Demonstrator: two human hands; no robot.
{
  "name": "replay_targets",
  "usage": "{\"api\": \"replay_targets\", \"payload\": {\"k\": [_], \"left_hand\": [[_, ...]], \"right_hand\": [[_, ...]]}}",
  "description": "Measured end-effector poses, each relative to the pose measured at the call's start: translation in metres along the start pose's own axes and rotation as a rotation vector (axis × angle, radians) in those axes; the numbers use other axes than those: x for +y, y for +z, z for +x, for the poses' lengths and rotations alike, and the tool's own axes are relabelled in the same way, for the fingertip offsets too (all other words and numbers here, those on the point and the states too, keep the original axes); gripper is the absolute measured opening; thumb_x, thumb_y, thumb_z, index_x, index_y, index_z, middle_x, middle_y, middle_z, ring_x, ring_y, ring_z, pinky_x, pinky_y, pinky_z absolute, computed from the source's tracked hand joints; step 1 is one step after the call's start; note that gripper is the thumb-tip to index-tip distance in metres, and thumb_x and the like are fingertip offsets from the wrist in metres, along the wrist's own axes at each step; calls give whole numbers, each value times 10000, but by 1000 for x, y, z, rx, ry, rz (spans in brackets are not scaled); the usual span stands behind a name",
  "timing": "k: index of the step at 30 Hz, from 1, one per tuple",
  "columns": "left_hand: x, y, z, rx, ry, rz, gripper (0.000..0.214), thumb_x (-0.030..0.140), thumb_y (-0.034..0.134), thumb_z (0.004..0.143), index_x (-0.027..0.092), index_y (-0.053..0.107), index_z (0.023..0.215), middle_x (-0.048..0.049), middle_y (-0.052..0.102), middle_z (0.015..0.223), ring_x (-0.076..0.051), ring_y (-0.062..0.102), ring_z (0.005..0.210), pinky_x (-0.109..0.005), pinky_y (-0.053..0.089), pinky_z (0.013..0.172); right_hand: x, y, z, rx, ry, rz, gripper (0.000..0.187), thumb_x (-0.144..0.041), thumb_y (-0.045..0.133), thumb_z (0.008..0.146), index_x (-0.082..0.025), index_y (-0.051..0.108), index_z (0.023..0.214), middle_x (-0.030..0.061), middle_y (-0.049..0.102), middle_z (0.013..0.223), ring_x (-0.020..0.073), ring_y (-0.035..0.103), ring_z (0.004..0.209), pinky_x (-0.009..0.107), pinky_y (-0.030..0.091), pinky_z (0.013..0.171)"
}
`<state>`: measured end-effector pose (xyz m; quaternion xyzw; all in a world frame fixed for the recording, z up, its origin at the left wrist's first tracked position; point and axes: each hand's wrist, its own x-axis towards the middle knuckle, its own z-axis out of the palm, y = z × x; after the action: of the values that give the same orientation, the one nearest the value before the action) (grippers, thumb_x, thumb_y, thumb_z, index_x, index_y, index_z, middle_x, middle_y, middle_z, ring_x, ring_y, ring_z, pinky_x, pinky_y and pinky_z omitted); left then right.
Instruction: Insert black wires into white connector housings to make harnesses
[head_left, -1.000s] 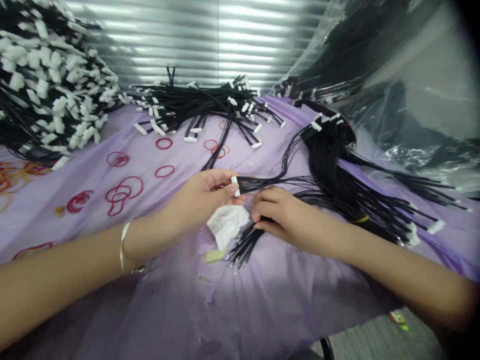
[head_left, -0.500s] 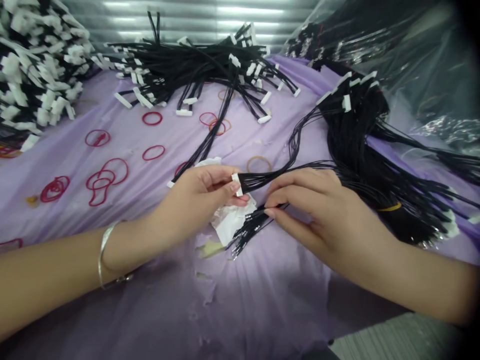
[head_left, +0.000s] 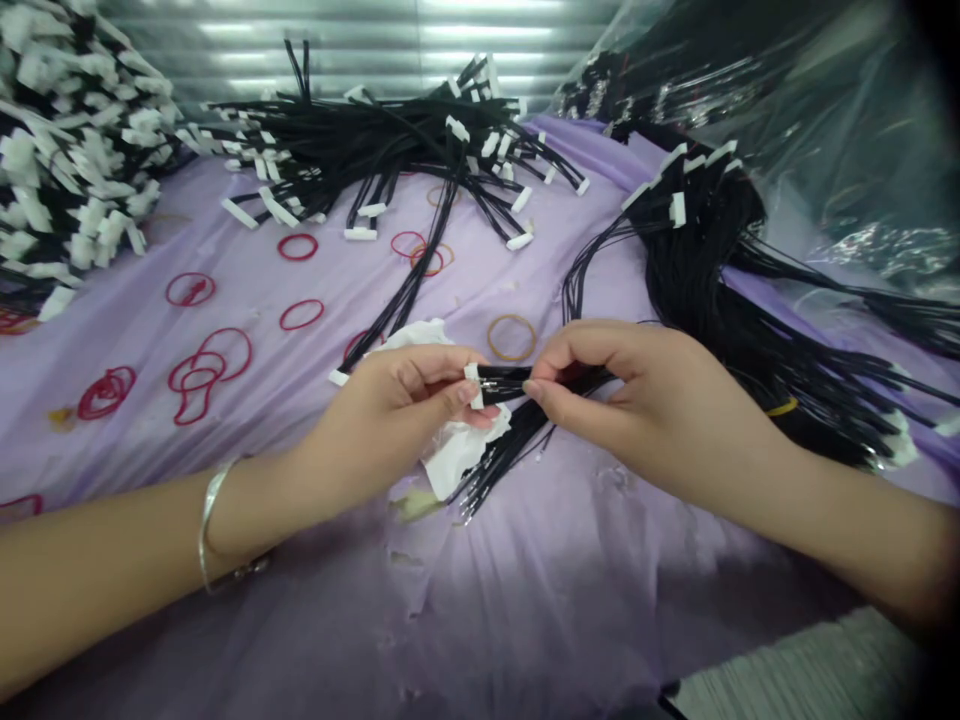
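My left hand (head_left: pixel 409 395) pinches a small white connector (head_left: pixel 472 385) between thumb and forefinger. Black wires (head_left: pixel 504 381) run out of the connector to the right. My right hand (head_left: pixel 637 395) is closed in a pinch on those wires, a finger's width from the connector. Under both hands lies a crumpled white paper (head_left: pixel 457 445) and a loose bunch of black wires with bare metal tips (head_left: pixel 495 470). Everything rests on a purple cloth (head_left: pixel 420 600).
A heap of black wires with white connectors (head_left: pixel 390 140) lies at the back, a bigger one (head_left: pixel 67 170) at far left, another bundle (head_left: pixel 720 290) at right beside a clear plastic bag (head_left: pixel 825 130). Red and tan rubber bands (head_left: pixel 217 350) are scattered on the cloth.
My right hand left the loose bunch on the cloth, rose and moved left, and now pinches the wires right beside the connector. My left hand has kept its hold.
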<state>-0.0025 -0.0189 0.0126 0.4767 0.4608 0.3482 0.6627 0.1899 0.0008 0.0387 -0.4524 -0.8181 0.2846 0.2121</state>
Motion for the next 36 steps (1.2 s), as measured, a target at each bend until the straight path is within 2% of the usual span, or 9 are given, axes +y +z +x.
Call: {"api": "replay_targets", "payload": {"k": [3,9,14,21,32,36], "left_hand": [[2,0,0,-35,1,24,156,138,553,848,129,690,774,-20,659,704,-73,557,554,-136,400,488],[3,3,2,43,-59,-24,138,65,573,807,134,693,812,-35,692,748,-110,643,673,-164,484,621],[5,4,2,38,-68,45,153,68,567,817,125,691,748,-50,682,723,-118,644,673,-176,502,645],[5,4,3,47,-61,84,126,90,590,803,130,707,780,-60,687,725,-137,637,683,-202,516,661],[6,3,4,-16,-19,116,194,74,562,827,132,722,734,-41,682,686,-101,613,616,-154,488,610],[5,3,5,10,-57,98,178,80,580,812,149,719,725,-36,688,703,-115,633,622,-175,502,612]], "right_hand": [[0,1,1,-15,67,18,97,-146,584,756,-175,616,670,-42,613,627,75,520,536,212,363,503],[2,0,1,-13,101,56,96,-144,585,707,-186,607,624,-49,589,574,73,490,488,213,342,451],[3,0,2,-25,127,78,99,-138,579,687,-190,596,604,-48,584,552,77,480,471,230,340,443],[3,2,1,-22,104,89,106,-138,579,689,-196,601,603,-50,597,561,84,502,477,237,348,436],[3,3,1,4,48,52,129,-104,588,696,-196,597,606,-45,607,601,96,538,542,243,380,501],[4,4,1,19,6,31,125,-98,601,679,-194,588,602,-51,601,605,94,543,563,235,389,529]]}}
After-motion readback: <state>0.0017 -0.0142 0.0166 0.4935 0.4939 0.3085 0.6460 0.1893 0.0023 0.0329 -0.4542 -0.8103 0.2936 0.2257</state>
